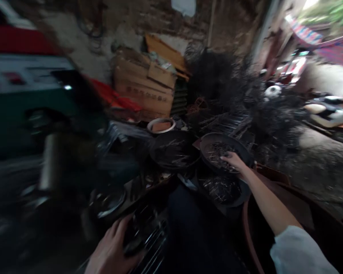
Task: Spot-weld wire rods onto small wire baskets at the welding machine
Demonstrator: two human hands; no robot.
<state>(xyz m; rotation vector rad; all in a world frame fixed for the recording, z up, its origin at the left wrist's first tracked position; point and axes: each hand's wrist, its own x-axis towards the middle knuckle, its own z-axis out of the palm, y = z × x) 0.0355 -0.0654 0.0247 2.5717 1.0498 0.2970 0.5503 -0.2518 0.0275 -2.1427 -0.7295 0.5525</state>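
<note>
My left hand [114,245] is at the bottom of the view, its fingers and thumb curved around a dark object with thin shiny metal rods [153,243]. Blur hides what kind of object it is. My right hand [233,160] reaches into a round grey basin [241,150], fingers pinched together low over thin metal pieces [215,150]. Whatever lies between those fingertips is too small to make out. Just below that basin is another dark basin [244,194] holding a heap of shiny thin pieces [221,188]. To its left, a wide black pan [157,158] also contains thin pieces.
Behind the basins stand a white-rimmed round container [173,125] and a large cardboard box [143,83]. Dark tangled wire-like material [217,76] is piled against the wall. A green, white and red machine or vehicle [23,91] fills the left. A curved brown rim [247,228] borders my right side.
</note>
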